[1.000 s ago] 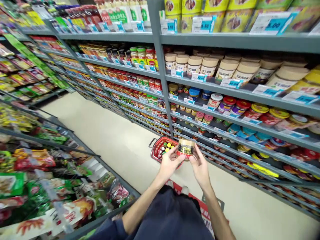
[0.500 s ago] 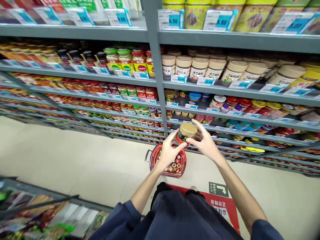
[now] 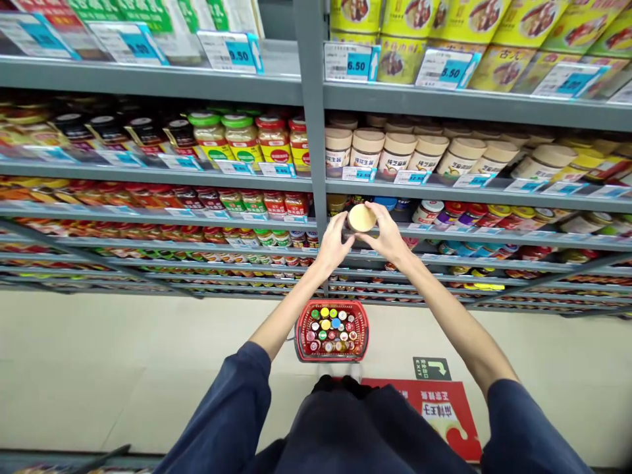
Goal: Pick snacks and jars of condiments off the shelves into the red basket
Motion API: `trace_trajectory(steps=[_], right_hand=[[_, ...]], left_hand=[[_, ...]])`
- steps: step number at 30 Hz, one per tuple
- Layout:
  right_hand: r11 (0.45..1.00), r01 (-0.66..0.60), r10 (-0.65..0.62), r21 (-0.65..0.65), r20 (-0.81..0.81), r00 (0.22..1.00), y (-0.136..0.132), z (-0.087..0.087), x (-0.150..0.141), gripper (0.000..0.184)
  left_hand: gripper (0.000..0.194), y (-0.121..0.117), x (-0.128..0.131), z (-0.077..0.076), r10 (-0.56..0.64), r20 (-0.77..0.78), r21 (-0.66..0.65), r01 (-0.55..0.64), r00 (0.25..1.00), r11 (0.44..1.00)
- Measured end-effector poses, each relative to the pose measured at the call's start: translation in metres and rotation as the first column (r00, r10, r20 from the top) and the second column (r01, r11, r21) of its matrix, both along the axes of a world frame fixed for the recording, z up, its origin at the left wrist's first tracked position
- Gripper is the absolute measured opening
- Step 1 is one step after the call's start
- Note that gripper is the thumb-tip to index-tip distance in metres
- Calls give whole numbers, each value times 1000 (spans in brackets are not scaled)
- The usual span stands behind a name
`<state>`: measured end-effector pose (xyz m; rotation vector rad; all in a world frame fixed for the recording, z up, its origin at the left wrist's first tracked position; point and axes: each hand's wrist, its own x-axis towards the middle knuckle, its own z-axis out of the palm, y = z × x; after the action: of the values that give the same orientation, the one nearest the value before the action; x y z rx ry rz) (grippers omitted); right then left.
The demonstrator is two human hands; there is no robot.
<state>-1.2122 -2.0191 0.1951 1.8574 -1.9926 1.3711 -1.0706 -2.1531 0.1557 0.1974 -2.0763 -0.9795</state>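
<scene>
A jar [image 3: 362, 218] with a gold lid is held between my two hands, in front of the shelves near the upright post. My left hand [image 3: 336, 245] grips its left side, fingers and thumb curved round it. On the other side my right hand [image 3: 386, 234] closes round the jar's right edge. The lid faces up toward me, and most of the jar's body and label are hidden under it and behind my fingers. Below my hands, a red shopping basket [image 3: 298, 332] stands on the floor, holding several jars with coloured lids.
Grey shelves [image 3: 444, 105] full of jars span the front. Beige-lidded jars [image 3: 368, 150] stand right of the post [image 3: 312, 85], green- and red-lidded jars [image 3: 239, 138] left of it. Yellow packets [image 3: 454, 26] fill the top right. A red floor mat [image 3: 454, 421] lies before the basket.
Both hands have moved up and toward the shelves with the jar, which now shows its lid more squarely. The basket, partly covered by my left hand before, is in full sight.
</scene>
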Motion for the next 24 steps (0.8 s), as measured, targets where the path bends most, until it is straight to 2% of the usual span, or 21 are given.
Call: trace_trajectory(steps=[6, 9, 12, 14, 17, 21, 24], right_hand=[[995, -24, 11, -92, -131, 991, -23, -27, -17, 62], [990, -31, 8, -141, -161, 987, -31, -37, -27, 56], [986, -23, -11, -165, -202, 979, -38, -42, -38, 51], [989, 17, -52, -148, -236, 970, -40, -43, -44, 49], [990, 130, -141, -56, -271, 952, -42, -40, -50, 50], [959, 263, -210, 106, -355, 911, -46, -27, -55, 59], [931, 324, -220, 169, -448, 866, -50, -15, -59, 64]], left_hand=[[67, -12, -21, -14, 103, -83, -161, -116, 991, 980], [67, -18, -23, -10, 127, -27, -288, -129, 992, 949], [68, -26, -26, 1, 134, 65, -394, -98, 989, 914], [67, -29, -28, 9, 173, 137, -462, -91, 975, 882], [62, -32, -31, 21, 301, 264, -586, -95, 916, 805], [60, -34, -37, 35, 426, 347, -709, -64, 835, 703], [61, -37, -44, 41, 458, 383, -743, -26, 802, 668]])
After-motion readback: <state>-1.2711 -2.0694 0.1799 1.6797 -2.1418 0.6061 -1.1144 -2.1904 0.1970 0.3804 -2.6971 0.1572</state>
